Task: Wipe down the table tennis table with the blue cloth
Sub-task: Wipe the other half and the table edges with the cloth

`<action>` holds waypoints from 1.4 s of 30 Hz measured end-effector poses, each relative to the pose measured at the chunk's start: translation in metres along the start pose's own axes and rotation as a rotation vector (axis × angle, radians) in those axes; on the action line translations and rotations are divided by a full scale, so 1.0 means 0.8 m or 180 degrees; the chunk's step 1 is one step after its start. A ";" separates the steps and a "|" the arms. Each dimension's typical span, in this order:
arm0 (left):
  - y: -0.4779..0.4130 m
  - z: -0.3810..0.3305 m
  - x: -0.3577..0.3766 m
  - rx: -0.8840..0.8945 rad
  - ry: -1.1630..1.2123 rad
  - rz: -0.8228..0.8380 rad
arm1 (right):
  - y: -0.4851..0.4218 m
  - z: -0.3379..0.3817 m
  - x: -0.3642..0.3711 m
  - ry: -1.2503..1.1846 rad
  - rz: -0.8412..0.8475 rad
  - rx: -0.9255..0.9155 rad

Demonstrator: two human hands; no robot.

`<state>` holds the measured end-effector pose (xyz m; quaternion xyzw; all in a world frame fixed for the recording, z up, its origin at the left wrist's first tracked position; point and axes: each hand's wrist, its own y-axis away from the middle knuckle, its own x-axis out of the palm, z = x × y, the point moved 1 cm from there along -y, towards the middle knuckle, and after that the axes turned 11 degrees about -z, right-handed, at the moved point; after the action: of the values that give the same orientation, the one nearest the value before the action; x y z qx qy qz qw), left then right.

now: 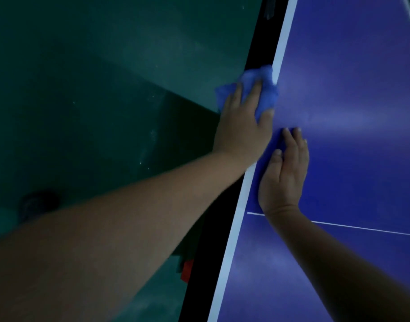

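Closest to me, the right hand (284,175) lies flat on the table tennis table (352,66), fingers straight and together, holding nothing. It sits just past the thin white centre line (362,228) and looks to be bracing the person's lean. A little further on, the left hand (241,131) works at the table's side edge. Its fingers are draped over the bunched blue cloth (267,96) and the thumb is on the top surface, so the cloth seems pinched around the rim, right where the white border stripe (231,247) runs. The cloth looks soft, light and easily crumpled. I'd guess it folds to whatever it is pressed against, so a broad, gathered hold like this suits it better than a fingertip pinch. Some of it spills loose beyond the fingers and could flap or drag. The tabletop appears hard, smooth and a bit glossy, so the cloth should slide readily. Beyond the hand the blue surface and its edge run on, and whether they have been wiped I cannot tell. Off to the side the green floor (106,89) lies below.
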<state>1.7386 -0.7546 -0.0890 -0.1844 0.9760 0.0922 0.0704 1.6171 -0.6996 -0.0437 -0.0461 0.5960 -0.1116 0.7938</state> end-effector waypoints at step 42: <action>-0.192 -0.045 0.030 -0.0089 -0.0062 0.0600 | -0.335 0.087 0.087 0.0174 0.0610 -0.0672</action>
<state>1.7703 -0.9106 -0.0819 -0.0919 0.9869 0.1138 0.0683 1.6697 -0.9803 -0.0336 -0.0692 0.6275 0.0268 0.7751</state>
